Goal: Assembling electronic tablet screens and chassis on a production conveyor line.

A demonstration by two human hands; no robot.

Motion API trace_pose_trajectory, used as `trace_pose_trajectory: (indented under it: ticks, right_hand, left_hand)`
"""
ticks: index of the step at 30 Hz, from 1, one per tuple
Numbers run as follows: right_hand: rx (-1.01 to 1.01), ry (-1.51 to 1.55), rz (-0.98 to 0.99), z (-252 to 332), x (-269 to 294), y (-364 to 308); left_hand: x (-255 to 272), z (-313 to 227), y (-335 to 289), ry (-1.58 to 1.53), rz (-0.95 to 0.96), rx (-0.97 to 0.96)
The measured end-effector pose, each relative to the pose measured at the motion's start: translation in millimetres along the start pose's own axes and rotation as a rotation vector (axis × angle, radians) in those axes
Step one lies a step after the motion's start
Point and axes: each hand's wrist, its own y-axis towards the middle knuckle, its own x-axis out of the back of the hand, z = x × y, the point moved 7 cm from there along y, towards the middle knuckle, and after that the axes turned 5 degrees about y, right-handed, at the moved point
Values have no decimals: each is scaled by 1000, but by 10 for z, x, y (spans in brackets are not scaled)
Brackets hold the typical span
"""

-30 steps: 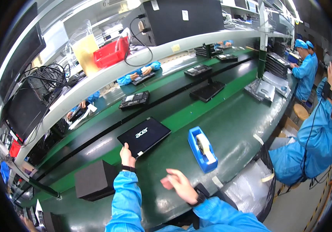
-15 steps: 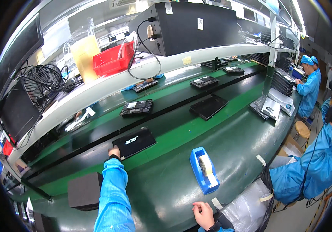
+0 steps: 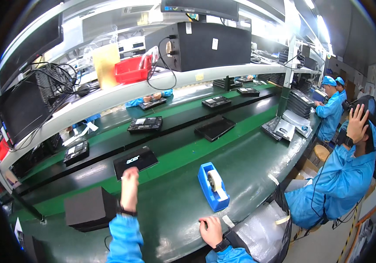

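A black laptop lid lies flat on the dark belt beside the green strip. My left hand is over its near edge, fingers pointing toward it. Blur smears those fingers, and contact with the lid cannot be made out. At the near edge of the green bench my right hand rests, thumb and fingers a little apart, holding nothing. Beyond that hand stands a blue tape dispenser with a pale roll. To the left of my left forearm sits a black foam block.
Open laptop bases, one of them a black unit, and a black shell lie along the belts. A red bin is on the shelf. Bubble wrap lies at the near right, beside a co-worker in blue.
My left hand has come off the lid's left edge, back toward me. Another open laptop base has appeared at the left on the far belt. The view has shifted.
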Motion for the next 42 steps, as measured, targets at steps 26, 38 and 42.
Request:
trace_pose_trajectory:
  ticks: [26,38,42]
  right_hand:
    - [228,-165,77,196,-220,-64]
    - [121,-279,245,213,-378,80]
    - [103,-295,226,237,-356,50]
  left_hand:
    - [1986,1018,-2917,1087,-525,-144]
    - [1948,993,-2529,1125,-374,48]
    - [1940,997,-2558,1132,-367,57]
